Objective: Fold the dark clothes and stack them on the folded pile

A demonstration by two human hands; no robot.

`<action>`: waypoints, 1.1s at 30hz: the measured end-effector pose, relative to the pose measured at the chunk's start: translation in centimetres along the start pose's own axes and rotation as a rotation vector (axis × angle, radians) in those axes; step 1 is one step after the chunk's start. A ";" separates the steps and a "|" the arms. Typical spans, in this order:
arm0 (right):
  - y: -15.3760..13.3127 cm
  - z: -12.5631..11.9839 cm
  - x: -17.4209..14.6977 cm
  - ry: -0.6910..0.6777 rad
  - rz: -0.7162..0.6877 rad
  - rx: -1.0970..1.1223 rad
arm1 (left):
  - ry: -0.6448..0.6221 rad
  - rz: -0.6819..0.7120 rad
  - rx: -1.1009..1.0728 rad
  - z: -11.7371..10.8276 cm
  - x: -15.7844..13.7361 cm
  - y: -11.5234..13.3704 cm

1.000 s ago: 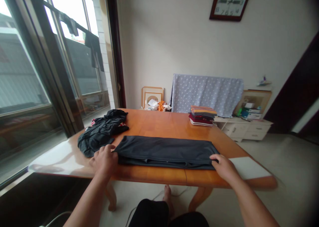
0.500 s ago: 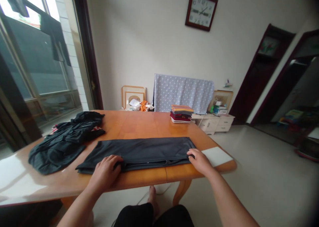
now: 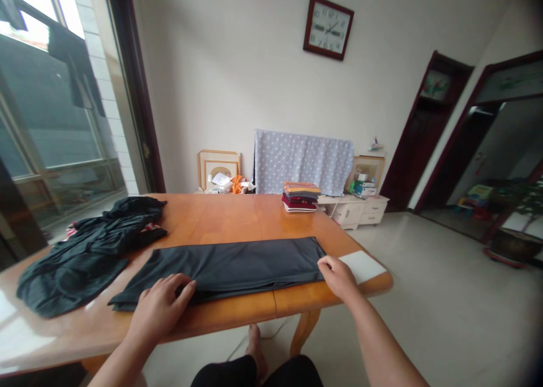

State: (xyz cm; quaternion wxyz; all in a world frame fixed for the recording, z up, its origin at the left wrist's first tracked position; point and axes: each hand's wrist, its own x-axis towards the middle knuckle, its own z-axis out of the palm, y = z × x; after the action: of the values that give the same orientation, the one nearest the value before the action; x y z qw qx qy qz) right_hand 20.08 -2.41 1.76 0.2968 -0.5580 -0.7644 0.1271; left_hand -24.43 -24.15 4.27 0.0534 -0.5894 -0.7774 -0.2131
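Observation:
A pair of dark grey trousers [image 3: 250,261] lies folded into a long strip along the near side of the wooden table [image 3: 229,217]. At its near left edge, my left hand [image 3: 163,302] rests with bent fingers and the thumb closed against the cloth; the fingertips are partly hidden. My right hand [image 3: 338,275] pinches the near right corner of the strip. Between the hands the near edge runs fairly straight, with a small gap between layers. To the left lies a loose heap of dark clothes [image 3: 80,262], with a bit of red and white stripe showing.
A stack of folded clothes [image 3: 301,197] stands at the table's far right. A pale sheet [image 3: 363,266] lies at the right corner. Behind are a dotted cloth [image 3: 303,160], a white cabinet [image 3: 360,210] and picture frames [image 3: 201,163]. A potted plant [image 3: 520,243] stands at right.
The view has turned slightly right, so the scene sits further left. My right hand has drawn the trousers' corner a little rightward, and the near edge looks smoother. My left hand stays at the near left edge.

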 end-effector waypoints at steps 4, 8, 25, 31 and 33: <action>0.4 -0.7 1.2 0.148 0.256 -0.059 | 0.133 -0.004 0.032 0.1 1.8 0.3; 0.1 -0.8 2.2 0.096 0.388 -0.222 | 0.155 0.071 0.059 1.7 3.6 0.7; -0.6 -0.5 3.6 0.148 0.323 -0.339 | -0.082 -0.005 0.157 5.1 3.7 1.4; -4.0 1.3 6.5 0.125 -0.059 -0.218 | -0.059 -0.031 0.144 3.8 5.2 2.3; -4.1 2.7 7.0 0.019 -0.089 -0.257 | -0.074 -0.066 0.154 4.1 5.3 2.3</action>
State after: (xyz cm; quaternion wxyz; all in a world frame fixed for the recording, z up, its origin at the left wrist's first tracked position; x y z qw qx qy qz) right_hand 13.86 3.10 3.93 0.2353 -0.5584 -0.7955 0.0095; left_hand -23.20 -17.28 2.97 0.0627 -0.5650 -0.8120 -0.1325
